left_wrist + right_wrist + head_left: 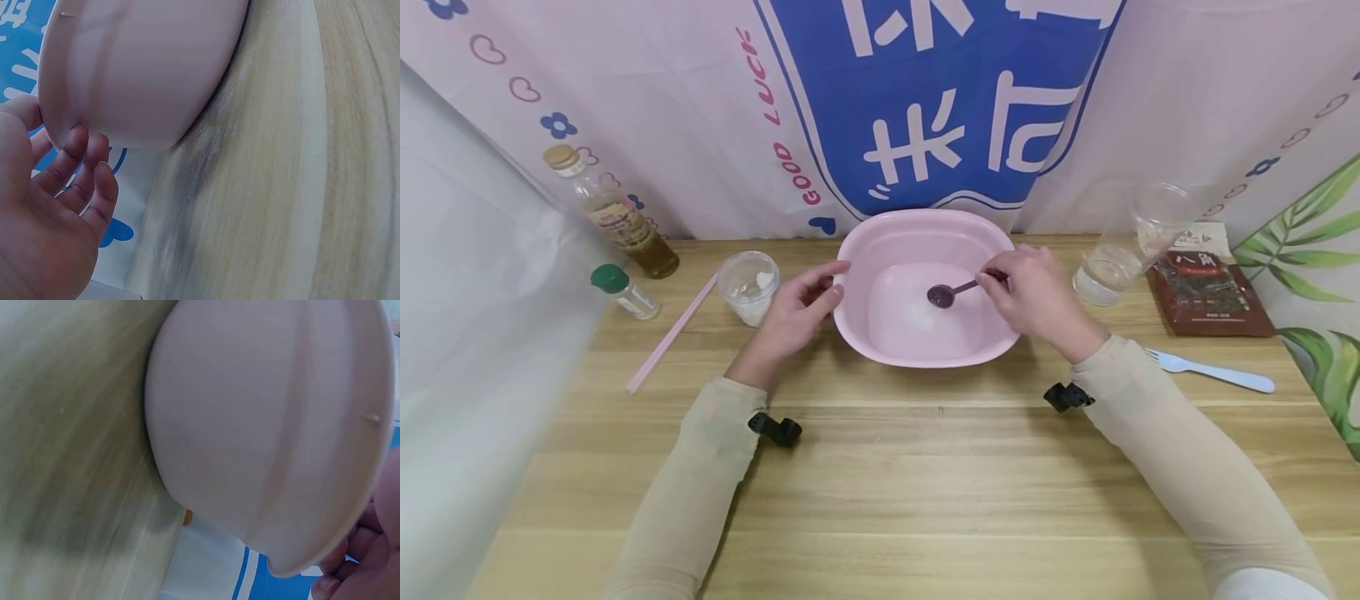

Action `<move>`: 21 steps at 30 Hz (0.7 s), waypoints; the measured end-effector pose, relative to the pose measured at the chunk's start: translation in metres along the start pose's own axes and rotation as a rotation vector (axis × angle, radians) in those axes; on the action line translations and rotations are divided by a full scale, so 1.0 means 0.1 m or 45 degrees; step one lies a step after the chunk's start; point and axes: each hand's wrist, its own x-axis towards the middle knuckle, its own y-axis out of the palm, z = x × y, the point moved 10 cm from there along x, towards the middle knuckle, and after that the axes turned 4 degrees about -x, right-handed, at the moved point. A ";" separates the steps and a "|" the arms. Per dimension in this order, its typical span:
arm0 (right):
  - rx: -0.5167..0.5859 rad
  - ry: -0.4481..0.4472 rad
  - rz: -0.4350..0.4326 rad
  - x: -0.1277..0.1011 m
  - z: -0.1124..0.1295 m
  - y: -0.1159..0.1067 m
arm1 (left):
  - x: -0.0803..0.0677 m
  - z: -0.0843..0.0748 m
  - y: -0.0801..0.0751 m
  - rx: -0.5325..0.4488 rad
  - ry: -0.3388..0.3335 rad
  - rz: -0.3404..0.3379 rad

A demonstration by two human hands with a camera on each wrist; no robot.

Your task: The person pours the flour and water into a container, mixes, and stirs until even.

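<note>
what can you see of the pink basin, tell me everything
The pink basin is a rounded-rectangular tub, smooth and matte like plastic, with a rolled rim and a flat floor. It sits upright on the wooden table, mid-back near the curtain. A little white powder lies on its floor. The left hand touches its left rim; the right hand holds a dark spoon inside it.
</note>
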 end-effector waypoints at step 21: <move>-0.028 -0.013 0.073 0.03 0.13 0.07 | -0.01 -0.03 0.00 0.007 0.012 -0.006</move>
